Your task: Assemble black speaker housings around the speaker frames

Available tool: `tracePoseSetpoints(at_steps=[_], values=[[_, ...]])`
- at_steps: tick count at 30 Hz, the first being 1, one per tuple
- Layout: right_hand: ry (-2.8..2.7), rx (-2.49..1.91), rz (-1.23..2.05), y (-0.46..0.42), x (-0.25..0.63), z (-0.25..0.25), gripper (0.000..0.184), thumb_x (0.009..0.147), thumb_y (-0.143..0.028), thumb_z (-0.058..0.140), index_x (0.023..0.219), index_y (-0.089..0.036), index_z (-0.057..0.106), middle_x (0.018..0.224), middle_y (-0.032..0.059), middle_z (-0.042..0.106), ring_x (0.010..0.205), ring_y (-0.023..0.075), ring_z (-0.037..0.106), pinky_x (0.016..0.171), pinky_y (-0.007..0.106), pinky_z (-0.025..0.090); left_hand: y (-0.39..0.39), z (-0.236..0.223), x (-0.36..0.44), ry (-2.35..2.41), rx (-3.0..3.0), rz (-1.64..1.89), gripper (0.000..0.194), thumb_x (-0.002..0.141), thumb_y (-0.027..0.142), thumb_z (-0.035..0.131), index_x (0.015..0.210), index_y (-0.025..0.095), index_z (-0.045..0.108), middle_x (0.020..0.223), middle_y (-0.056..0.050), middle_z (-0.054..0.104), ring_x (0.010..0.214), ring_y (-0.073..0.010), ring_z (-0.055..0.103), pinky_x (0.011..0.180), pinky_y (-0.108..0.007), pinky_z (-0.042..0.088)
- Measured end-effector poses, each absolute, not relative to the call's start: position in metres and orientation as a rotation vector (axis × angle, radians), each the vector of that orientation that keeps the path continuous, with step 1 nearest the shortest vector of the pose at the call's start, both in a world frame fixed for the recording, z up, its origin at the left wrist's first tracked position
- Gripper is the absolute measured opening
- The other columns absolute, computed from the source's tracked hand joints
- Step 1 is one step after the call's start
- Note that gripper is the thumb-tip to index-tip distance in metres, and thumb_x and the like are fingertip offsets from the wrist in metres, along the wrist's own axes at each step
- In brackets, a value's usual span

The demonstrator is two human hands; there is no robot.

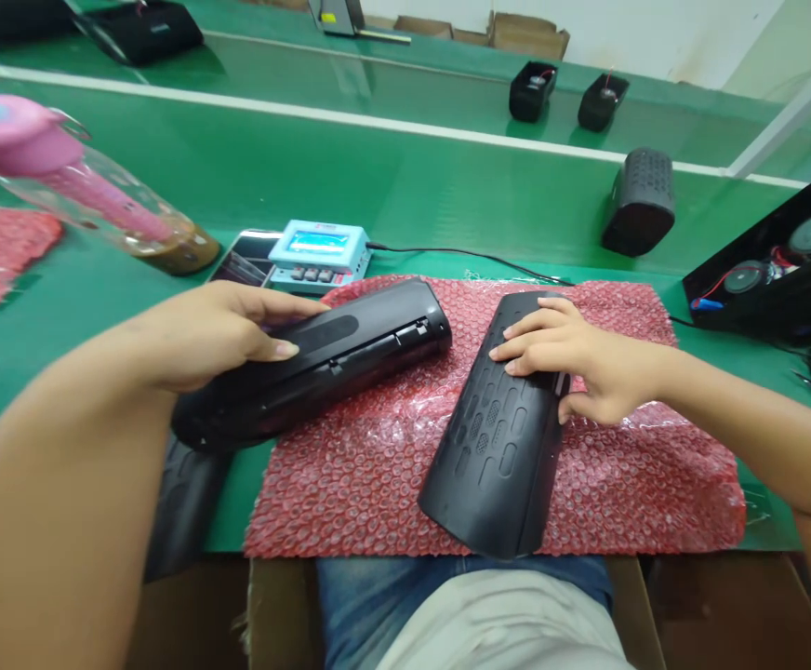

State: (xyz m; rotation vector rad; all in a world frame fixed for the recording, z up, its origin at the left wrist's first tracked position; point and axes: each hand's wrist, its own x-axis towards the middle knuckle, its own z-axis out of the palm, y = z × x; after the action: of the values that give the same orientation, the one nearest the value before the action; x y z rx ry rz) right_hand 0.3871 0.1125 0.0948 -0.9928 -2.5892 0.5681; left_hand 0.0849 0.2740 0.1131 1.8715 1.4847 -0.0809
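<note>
My left hand (238, 330) grips a long black speaker housing (378, 326), thumb on top and fingers over the far side. That housing is tilted, with a slotted edge toward me. My right hand (587, 358) rests on a second black speaker housing (489, 428) with raised oval patterns, fingers across its top and thumb at its right edge. This one lies slanted on red bubble wrap (350, 502). Partly hidden under my left forearm, another dark patterned housing (186, 493) lies at the table's front edge.
A light-blue device with a lit screen (318, 244) and a cable stands behind the wrap, beside a phone (245, 256). A pink-lidded bottle (105, 191) is at left. A small black speaker (639, 200) and an open speaker box with wires (782, 265) stand right.
</note>
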Motion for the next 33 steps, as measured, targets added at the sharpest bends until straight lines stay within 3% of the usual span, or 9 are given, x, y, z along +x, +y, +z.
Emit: tracePoseSetpoints(at_steps=[3,9,12,16,18,22,25,28,33], values=[[-2.610,-1.034,0.590,0.109,0.387,0.097,0.049,0.068,-0.023,0.058,0.116,-0.015,0.048,0.130,0.0134,0.050,0.123,0.0295,0.036,0.103,0.055,0.012,0.278,0.110,0.077,1.338,1.702,-0.066,0.057,0.064,0.014,0.055,0.122,0.016,0.056,0.093,0.001,0.072,0.076,-0.0136,0.062,0.074,-0.023,0.048],[-2.658,-1.094,0.553,0.104,0.387,0.097,0.049,0.071,-0.033,0.064,0.115,-0.017,0.049,0.131,0.0138,0.048,0.124,0.0317,0.034,0.102,0.059,0.010,0.276,0.107,0.073,1.219,1.629,0.046,0.059,0.056,0.014,0.059,0.115,0.013,0.062,0.095,-0.002,0.071,0.078,-0.0159,0.061,0.077,-0.028,0.047],[-2.648,-1.112,0.491,0.102,0.382,0.097,0.051,0.064,-0.026,0.064,0.114,-0.019,0.051,0.128,0.0117,0.049,0.120,0.0330,0.037,0.100,0.057,0.017,0.278,0.102,0.071,1.150,1.518,0.107,0.058,0.048,0.014,0.060,0.105,0.017,0.067,0.092,-0.002,0.072,0.077,-0.0169,0.062,0.077,-0.029,0.048],[-2.709,-1.190,0.421,0.094,0.372,0.100,0.083,0.051,-0.014,0.058,0.132,-0.026,0.044,0.118,0.0106,0.052,0.108,0.0343,0.044,0.088,0.053,0.035,0.276,0.099,0.068,1.070,1.506,0.144,0.049,0.048,0.015,0.060,0.096,0.020,0.070,0.093,0.000,0.071,0.080,-0.0174,0.062,0.080,-0.031,0.048],[-2.748,-1.184,0.339,0.086,0.371,0.099,0.089,0.049,-0.014,0.056,0.136,-0.027,0.040,0.114,0.0120,0.053,0.101,0.0345,0.048,0.082,0.051,0.041,0.273,0.099,0.066,1.055,1.550,0.155,0.048,0.049,0.016,0.060,0.095,0.021,0.070,0.095,0.000,0.071,0.084,-0.0180,0.062,0.083,-0.032,0.048],[-2.803,-1.025,-0.047,0.071,0.377,0.086,0.076,0.055,-0.019,0.054,0.131,-0.019,0.047,0.130,0.0157,0.046,0.111,0.0382,0.045,0.087,0.058,0.037,0.264,0.098,0.064,1.038,1.643,0.147,0.048,0.053,0.018,0.060,0.100,0.020,0.068,0.100,-0.001,0.070,0.092,-0.0205,0.061,0.088,-0.035,0.046],[-2.888,-0.879,-0.233,0.065,0.379,0.079,0.068,0.057,-0.017,0.050,0.125,-0.016,0.052,0.138,0.0118,0.042,0.125,0.0337,0.034,0.098,0.057,0.028,0.262,0.097,0.062,1.038,1.712,0.146,0.048,0.056,0.020,0.060,0.104,0.020,0.067,0.106,-0.002,0.069,0.097,-0.0218,0.060,0.090,-0.036,0.046],[-2.914,-0.850,-0.161,0.068,0.373,0.078,0.080,0.046,-0.017,0.047,0.125,-0.011,0.050,0.134,0.0118,0.047,0.125,0.0283,0.038,0.098,0.050,0.035,0.262,0.097,0.060,1.047,1.738,0.132,0.050,0.058,0.022,0.060,0.108,0.020,0.066,0.106,-0.002,0.068,0.098,-0.0218,0.060,0.090,-0.036,0.046],[-2.879,-0.892,0.115,0.082,0.360,0.086,0.090,0.040,-0.020,0.047,0.129,-0.010,0.048,0.122,0.0124,0.058,0.106,0.0303,0.054,0.093,0.051,0.041,0.262,0.096,0.058,1.076,1.743,0.124,0.052,0.060,0.025,0.060,0.111,0.020,0.064,0.107,-0.004,0.068,0.097,-0.0219,0.061,0.089,-0.036,0.047]])
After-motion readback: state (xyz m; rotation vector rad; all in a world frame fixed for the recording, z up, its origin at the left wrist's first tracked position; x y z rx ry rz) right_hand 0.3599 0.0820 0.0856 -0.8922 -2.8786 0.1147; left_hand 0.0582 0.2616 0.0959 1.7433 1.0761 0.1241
